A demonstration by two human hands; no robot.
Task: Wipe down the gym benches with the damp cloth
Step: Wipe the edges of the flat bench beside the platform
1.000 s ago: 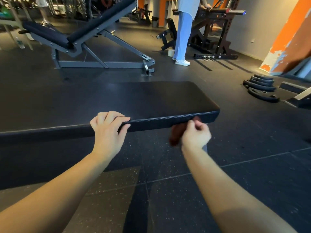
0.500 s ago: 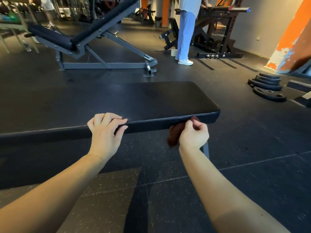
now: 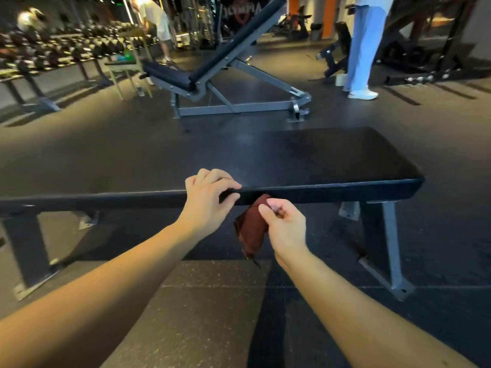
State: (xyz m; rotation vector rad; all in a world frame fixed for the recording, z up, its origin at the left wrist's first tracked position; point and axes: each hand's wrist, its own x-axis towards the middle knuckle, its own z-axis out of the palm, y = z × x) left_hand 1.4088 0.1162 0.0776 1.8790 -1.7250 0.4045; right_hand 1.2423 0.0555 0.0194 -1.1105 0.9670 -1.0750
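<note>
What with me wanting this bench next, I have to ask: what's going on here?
A person is wiping down the flat bench. Their left hand grips the near edge of its pad. Their right hand pinches a reddish-brown cloth, whose top end meets the pad's front side while the rest hangs below. An incline bench stands behind, with nobody at it.

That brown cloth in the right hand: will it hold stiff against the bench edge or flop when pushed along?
Probably floppy: the cloth hangs in a loose fold below the right hand, so it likely needs pressure behind it. It seems light, dangling from a pinch. Along the smooth padded edge of the bench it may slide easily but bunch up.
</note>
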